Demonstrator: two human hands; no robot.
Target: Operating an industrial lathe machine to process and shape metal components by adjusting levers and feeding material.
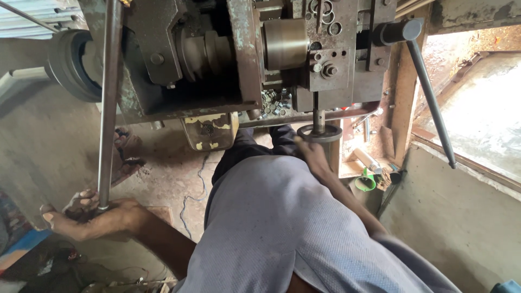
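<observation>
- My left hand (89, 217) sits at about eight o'clock in the head view, palm up and fingers loosely curled, cupping the lower end of the long grey steel rod (108, 103); the grip is a cradle under the tip, not a clenched fist
- That rod runs nearly upright from my palm to the top edge at eleven o'clock, passing in front of the rusty grey iron press machine (217, 59)
- My right hand (310, 153) reaches to one o'clock of my lap and touches the dark round metal collar (319, 133) on the short vertical spindle under the machine; whether the fingers close round it I cannot tell, since the far side is hidden
- I judge the rod wants steady support from below, kept upright and clear of the machine's edge; the right fingers belong on the collar's rim, not beneath the spindle
- The long black lever handle (429, 97) slants at three o'clock, untouched
</observation>
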